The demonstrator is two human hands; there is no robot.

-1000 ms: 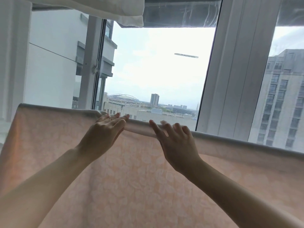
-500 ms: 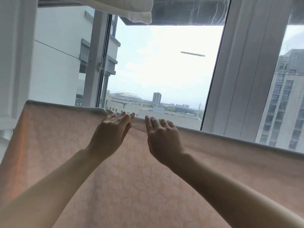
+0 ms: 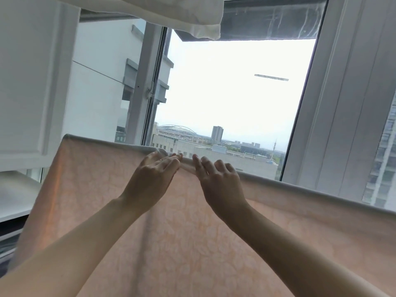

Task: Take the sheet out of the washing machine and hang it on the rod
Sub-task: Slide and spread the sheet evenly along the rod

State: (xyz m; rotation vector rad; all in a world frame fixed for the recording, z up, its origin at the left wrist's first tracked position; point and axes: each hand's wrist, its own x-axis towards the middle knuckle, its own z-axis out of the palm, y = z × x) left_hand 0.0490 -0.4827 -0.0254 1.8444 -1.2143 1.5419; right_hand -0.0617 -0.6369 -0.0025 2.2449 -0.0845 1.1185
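A pale pink sheet point(image 3: 182, 236) with a faint leaf pattern hangs draped over a rod that runs from the left down to the right; the rod itself is hidden under the fold. My left hand point(image 3: 153, 179) and my right hand point(image 3: 218, 181) lie side by side on the top fold, near its middle. Their fingers are nearly straight and rest flat on the cloth over the rod. The fingertips of the two hands almost meet.
A white cloth point(image 3: 167, 16) hangs from above at the top left. Behind the sheet stand a window frame point(image 3: 334, 116) on the right and an open window sash point(image 3: 141, 88) on the left. A white cabinet point(image 3: 27, 82) fills the far left.
My right hand has slid left along the fold towards my left hand, so the gap between them has closed. The view has shifted so the sheet's left end sits further right.
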